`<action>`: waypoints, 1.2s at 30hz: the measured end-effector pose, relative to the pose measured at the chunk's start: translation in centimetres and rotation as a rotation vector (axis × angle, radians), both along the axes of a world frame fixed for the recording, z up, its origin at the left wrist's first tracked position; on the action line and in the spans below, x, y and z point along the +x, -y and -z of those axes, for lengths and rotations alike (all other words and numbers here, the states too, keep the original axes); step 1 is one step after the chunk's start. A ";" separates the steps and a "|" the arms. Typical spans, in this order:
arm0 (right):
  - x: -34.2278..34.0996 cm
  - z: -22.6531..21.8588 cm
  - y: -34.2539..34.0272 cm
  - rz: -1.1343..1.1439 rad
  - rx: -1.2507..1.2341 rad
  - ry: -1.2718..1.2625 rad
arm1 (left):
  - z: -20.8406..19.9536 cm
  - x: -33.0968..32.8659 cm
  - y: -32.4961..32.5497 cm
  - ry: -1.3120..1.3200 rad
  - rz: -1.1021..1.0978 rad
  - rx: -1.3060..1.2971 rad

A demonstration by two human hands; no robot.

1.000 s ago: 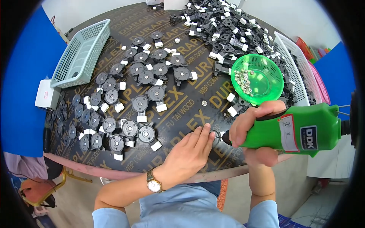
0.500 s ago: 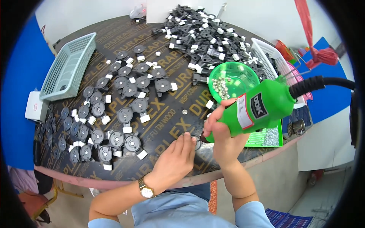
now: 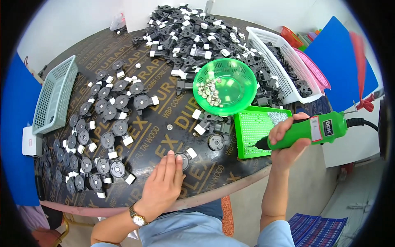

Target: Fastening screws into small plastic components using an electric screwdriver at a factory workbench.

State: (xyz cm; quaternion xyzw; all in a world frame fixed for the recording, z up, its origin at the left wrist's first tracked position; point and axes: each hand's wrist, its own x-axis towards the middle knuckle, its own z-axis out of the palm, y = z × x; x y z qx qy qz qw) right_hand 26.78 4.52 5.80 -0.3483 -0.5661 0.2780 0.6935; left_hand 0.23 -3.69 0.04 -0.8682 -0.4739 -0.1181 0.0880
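Note:
My right hand (image 3: pixel 286 138) is wrapped round a green electric screwdriver (image 3: pixel 304 131) with a black nose. The screwdriver lies almost level, and its tip is over the near left part of a green screw tray (image 3: pixel 239 142). My left hand (image 3: pixel 164 177) lies flat with its fingers stretched out. Its fingertips touch a round black caster-like part (image 3: pixel 185 161) with a white tab, partly hidden under them. A second round black part (image 3: pixel 216 142) lies between that one and the tray. A small silver disc (image 3: pixel 169 127) rests farther back on the table.
A green basket (image 3: pixel 248 96) holding silver discs stands behind the tray. Dark parts with white tabs form a large heap (image 3: pixel 185 33) at the back. Many round parts (image 3: pixel 107 140) cover the left side, near a pale basket (image 3: pixel 63 99). A white basket (image 3: pixel 296 80) stands at right.
My right hand has carried the screwdriver rightward from the round part to the screw tray, and the tool is now more level. My left hand still rests at the part. The view has shifted.

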 end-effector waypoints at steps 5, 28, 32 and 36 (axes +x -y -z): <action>-0.9 0.5 -0.4 -0.039 0.041 -0.015 | -0.1 0.2 -0.1 0.015 -0.004 -0.014; -1.8 -0.3 -0.4 0.052 0.019 0.030 | 0.1 -0.3 -0.2 0.069 0.017 0.005; -3.0 -3.0 0.3 -0.030 0.059 -0.086 | 0.2 -0.2 -0.3 0.124 -0.020 0.000; -7.8 -2.8 0.3 -0.400 0.038 -0.206 | 0.6 -0.5 -0.2 0.184 0.017 0.016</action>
